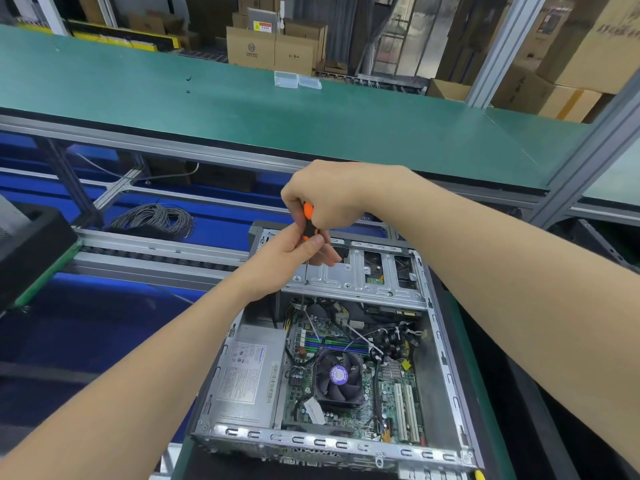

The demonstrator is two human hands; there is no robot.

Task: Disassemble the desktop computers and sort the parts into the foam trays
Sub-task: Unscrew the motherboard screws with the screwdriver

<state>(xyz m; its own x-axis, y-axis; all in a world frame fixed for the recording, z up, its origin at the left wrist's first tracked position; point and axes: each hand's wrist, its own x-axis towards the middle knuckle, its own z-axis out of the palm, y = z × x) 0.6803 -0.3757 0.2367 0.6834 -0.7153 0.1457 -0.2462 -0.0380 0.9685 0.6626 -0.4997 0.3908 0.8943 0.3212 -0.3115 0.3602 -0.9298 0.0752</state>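
Open sheet-metal desktop computer (346,442) lying flat, round black fan (338,375) inside, right grip (329,195) clenched round the orange-and-black-handled screwdriver (308,212) above its far end, left grip (292,256) pinching just beneath — thin shaft upright, tip on the ribbed steel drive cage (349,280).

We see a screwdriver (308,212) with an orange and black handle and a bare silver computer case (346,441). Inside is a green motherboard (391,393) with green and blue striped memory slots (341,344) and a black fan (337,375) with a purple centre label. Beyond are a teal-green belt (242,109) and brown cardboard boxes (270,50).
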